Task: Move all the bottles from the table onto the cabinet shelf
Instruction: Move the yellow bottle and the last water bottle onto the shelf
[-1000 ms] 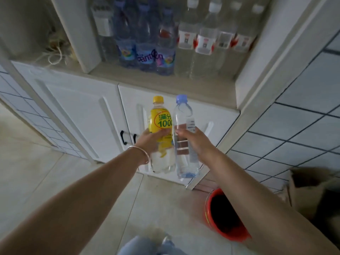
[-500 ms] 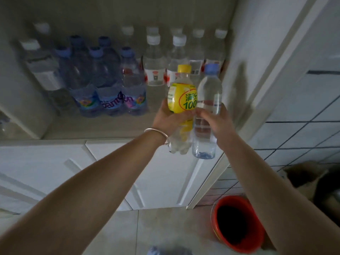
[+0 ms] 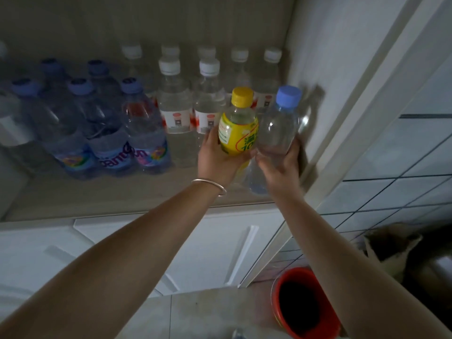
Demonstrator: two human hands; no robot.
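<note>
Left hand point(image 3: 216, 159) grips one yellow bottle point(image 3: 238, 126); right hand point(image 3: 281, 165) one clear bottle point(image 3: 278, 128) (blue-capped).

Left arm: bare, stretched forward and up, a thin bangle point(image 3: 209, 185) at the wrist
Left hand point(image 3: 217, 160): palm turned inward, fingers curled round something, thumb on the near side
Right arm: bare, reaching forward beside the left
Right hand point(image 3: 278, 167): fingers wrapped from the right, fingertips toward the left hand's
Hands: side by side, fingertips almost meeting between them
</note>
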